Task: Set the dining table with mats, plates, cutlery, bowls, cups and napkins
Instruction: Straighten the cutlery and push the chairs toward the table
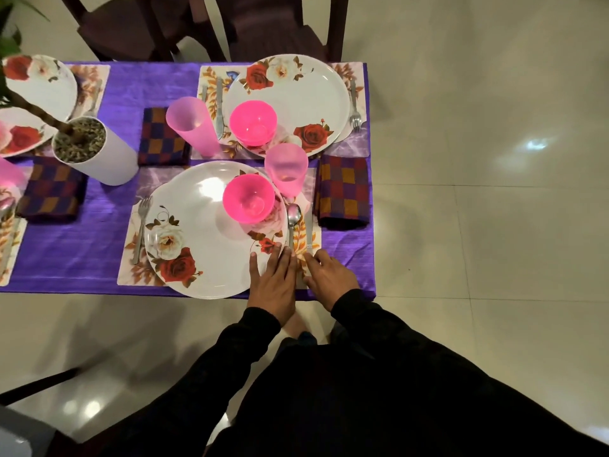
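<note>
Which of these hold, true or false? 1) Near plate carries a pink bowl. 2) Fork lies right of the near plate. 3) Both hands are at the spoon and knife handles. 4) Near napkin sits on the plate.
1) True: the pink bowl sits on the near plate.
2) False: the fork lies left of it.
3) True: left hand and right hand meet the spoon and knife handles.
4) False: the napkin lies on the tablecloth, right of the mat.
</note>
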